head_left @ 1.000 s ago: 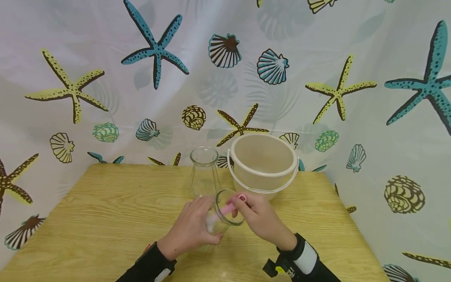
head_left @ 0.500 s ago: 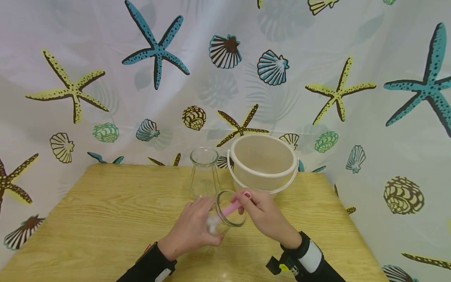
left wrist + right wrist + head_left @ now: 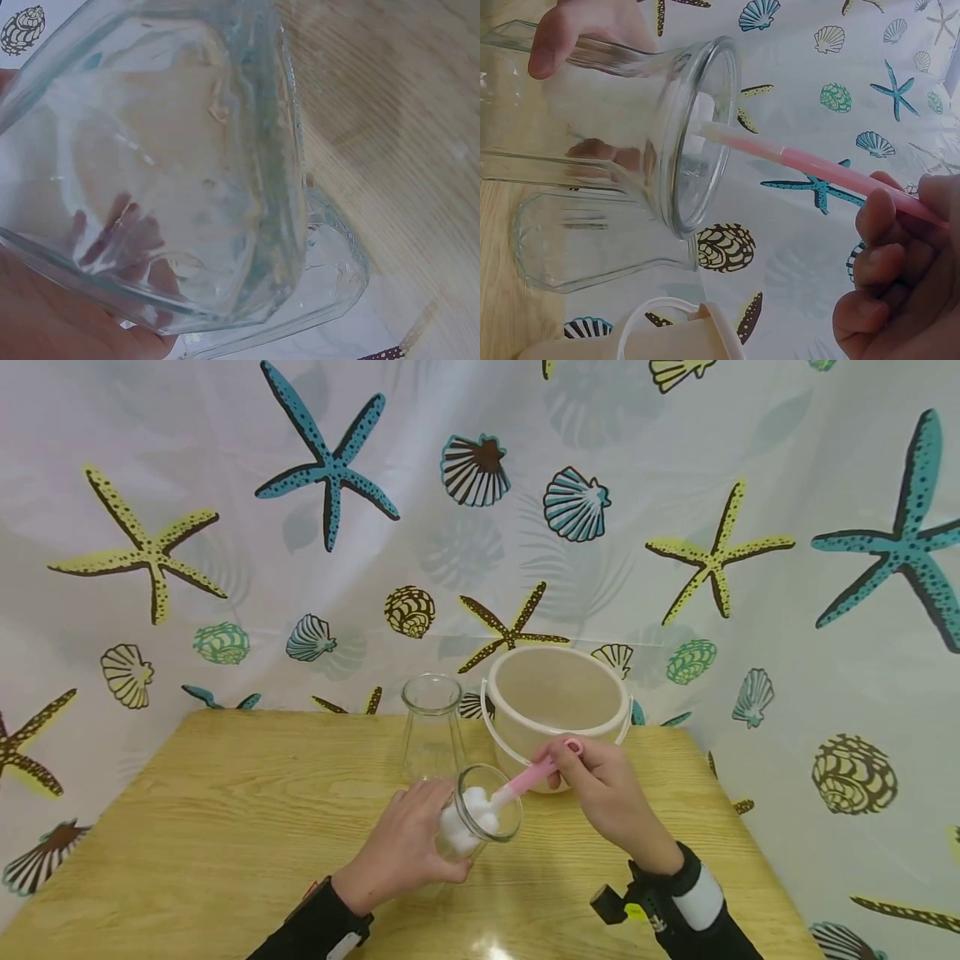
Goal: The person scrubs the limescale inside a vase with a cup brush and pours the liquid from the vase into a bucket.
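Note:
My left hand (image 3: 405, 839) grips a clear glass carafe (image 3: 487, 837) round its body, tilted with the mouth toward the right. In the left wrist view the angular base of this carafe (image 3: 150, 150) fills much of the picture. My right hand (image 3: 611, 789) pinches the pink handle of a bottle brush (image 3: 534, 774) near its looped end. The white, spongy-looking head of the brush (image 3: 472, 818) lies inside the carafe, close to the mouth. Seen from the right wrist, the brush handle (image 3: 825, 171) slants out of the glass rim.
Behind my left hand a second glass carafe (image 3: 432, 739) stands upright. A cream bucket (image 3: 517, 714) with a white handle is to its right, behind my right hand. The wooden table (image 3: 247, 810) backs onto a curtain (image 3: 480, 552) printed with shells and starfish.
My right hand has moved up and to the right, drawing the brush partway out of the carafe, so its white head now sits near the mouth. The left hand stays almost still.

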The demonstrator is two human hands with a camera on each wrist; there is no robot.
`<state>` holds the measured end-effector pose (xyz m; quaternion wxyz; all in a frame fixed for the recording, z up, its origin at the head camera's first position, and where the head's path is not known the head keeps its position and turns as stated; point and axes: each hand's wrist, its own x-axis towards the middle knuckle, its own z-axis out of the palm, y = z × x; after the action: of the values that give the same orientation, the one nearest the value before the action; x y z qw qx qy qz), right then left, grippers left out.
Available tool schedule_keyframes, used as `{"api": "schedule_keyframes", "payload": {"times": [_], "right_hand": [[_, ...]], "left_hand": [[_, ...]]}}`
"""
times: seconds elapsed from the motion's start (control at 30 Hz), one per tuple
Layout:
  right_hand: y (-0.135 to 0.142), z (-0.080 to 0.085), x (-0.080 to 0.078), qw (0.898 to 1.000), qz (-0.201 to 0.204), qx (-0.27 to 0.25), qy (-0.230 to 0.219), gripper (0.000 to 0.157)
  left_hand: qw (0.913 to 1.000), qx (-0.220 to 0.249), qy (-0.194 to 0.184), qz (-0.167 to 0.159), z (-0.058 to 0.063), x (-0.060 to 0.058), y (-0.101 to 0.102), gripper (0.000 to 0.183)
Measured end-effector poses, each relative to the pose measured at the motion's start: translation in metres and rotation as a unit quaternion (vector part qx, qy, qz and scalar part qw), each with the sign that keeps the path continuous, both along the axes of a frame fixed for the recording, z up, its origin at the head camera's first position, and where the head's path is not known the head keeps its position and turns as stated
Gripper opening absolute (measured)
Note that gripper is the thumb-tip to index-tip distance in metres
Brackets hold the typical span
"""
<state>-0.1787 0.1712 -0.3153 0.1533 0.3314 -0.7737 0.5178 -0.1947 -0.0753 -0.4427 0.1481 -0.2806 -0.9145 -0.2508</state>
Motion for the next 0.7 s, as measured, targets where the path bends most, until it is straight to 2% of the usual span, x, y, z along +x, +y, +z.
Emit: {"api": "schedule_keyframes", "payload": {"times": [0.3, 0.57, 0.7], "right_hand": [[-0.013, -0.011, 0.001, 0.997, 0.052, 0.037, -0.041, 0.023], [-0.028, -0.027, 0.001, 0.989, 0.101, 0.105, -0.021, 0.02], [-0.033, -0.03, 0.002, 0.986, 0.115, 0.117, -0.017, 0.018]], "left_hand": [[0.9999, -0.003, 0.009, -0.005, 0.0, 0.0, 0.002, 0.086], [1.0, -0.002, -0.001, -0.006, 0.0, 0.0, 0.001, 0.092], [1.0, 0.005, -0.002, -0.006, 0.0, 0.0, 0.0, 0.089]]}}
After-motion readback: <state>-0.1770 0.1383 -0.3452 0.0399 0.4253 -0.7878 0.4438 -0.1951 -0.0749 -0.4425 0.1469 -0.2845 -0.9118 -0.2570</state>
